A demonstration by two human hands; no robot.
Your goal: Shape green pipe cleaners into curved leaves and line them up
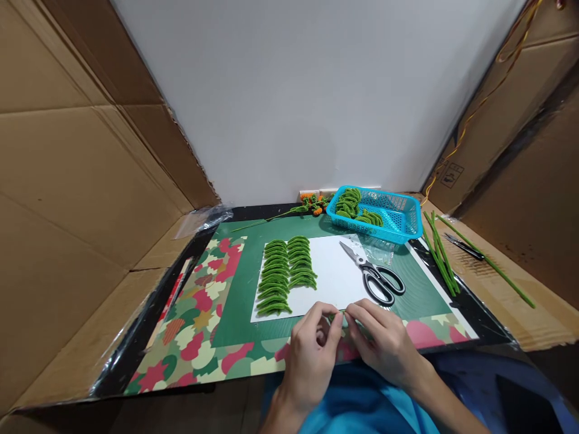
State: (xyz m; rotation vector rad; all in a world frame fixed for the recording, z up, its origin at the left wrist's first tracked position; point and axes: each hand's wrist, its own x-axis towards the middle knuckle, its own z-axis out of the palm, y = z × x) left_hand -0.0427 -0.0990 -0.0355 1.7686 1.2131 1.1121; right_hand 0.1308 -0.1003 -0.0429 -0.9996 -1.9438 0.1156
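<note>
My left hand and my right hand meet at the near edge of the mat. Fingertips of both are pinched on a small green piece, mostly hidden by the fingers; it resembles the fuzzy green leaves. Just beyond, a white sheet carries two columns of curved fuzzy green leaves, a longer left column and a shorter right column. Black-and-grey scissors lie partly open on the sheet's right side, handles toward my right hand.
A blue plastic basket at the back right holds more green leaves. An orange flower stem lies behind the mat. Green fuzzy stems and small pliers lie at right. Cardboard walls stand on both sides.
</note>
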